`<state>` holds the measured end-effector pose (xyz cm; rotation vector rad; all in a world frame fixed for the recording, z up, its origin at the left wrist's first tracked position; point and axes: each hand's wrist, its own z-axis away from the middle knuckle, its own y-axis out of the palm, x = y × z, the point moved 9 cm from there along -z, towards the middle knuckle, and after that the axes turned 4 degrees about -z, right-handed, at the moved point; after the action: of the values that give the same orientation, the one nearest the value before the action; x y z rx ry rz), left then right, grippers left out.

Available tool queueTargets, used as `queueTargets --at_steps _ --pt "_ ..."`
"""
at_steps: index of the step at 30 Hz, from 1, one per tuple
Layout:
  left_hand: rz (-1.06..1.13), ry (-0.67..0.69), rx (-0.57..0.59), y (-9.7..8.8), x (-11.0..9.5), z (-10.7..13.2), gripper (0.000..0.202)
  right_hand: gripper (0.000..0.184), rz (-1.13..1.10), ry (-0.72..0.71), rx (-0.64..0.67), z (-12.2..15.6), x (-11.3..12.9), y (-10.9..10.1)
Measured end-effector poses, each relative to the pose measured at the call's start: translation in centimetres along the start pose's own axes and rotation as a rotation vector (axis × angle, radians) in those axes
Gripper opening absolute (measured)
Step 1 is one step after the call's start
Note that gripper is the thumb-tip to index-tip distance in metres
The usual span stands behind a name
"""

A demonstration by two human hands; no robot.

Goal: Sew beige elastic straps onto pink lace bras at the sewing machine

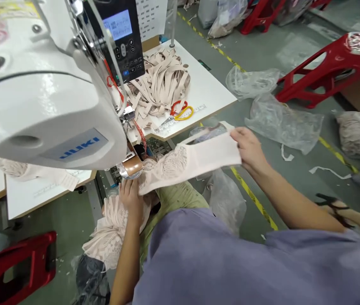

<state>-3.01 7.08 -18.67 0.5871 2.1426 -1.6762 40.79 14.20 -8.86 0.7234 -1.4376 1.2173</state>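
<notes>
A pale pink bra (pixel 211 153) with a lace cup stretches from beneath the sewing machine head out to the right. My right hand (pixel 246 146) is closed on the end of its band, thumb on top. By the needle area, my left hand (pixel 131 195) lies at the near end of the bra, its fingertips partly hidden under the machine's round front part. Whether those fingers pinch the cloth cannot be made out. The white sewing machine (pixel 40 106) fills the upper left. More lace pieces (pixel 110 237) hang in a bunch below my left hand.
On the white table, a heap of beige straps (pixel 164 80) lies behind scissors (pixel 178 113) with red and yellow handles. A control panel (pixel 124 46) stands beside the machine. Red stools (pixel 332 63) and plastic bags (pixel 284 120) are on the floor at right; another red stool (pixel 37 262) is lower left.
</notes>
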Motion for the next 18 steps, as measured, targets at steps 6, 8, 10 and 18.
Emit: queueTargets --at_steps 6,8,10,18 --pt "-0.137 0.040 0.233 7.6 -4.5 0.0 0.062 0.090 0.488 -0.159 0.298 -3.2 -7.4 10.8" --pt "-0.127 0.014 0.244 7.9 -4.8 1.5 0.060 0.100 0.553 -0.302 0.562 -0.4 -8.9 17.7" --pt "-0.127 -0.031 0.247 6.1 -3.9 3.6 0.054 0.105 0.649 -0.533 0.837 3.6 -9.9 24.0" --pt "-0.450 -0.725 -0.049 -13.3 7.0 18.5 0.034 0.085 0.718 -0.749 0.820 6.5 -9.9 32.4"
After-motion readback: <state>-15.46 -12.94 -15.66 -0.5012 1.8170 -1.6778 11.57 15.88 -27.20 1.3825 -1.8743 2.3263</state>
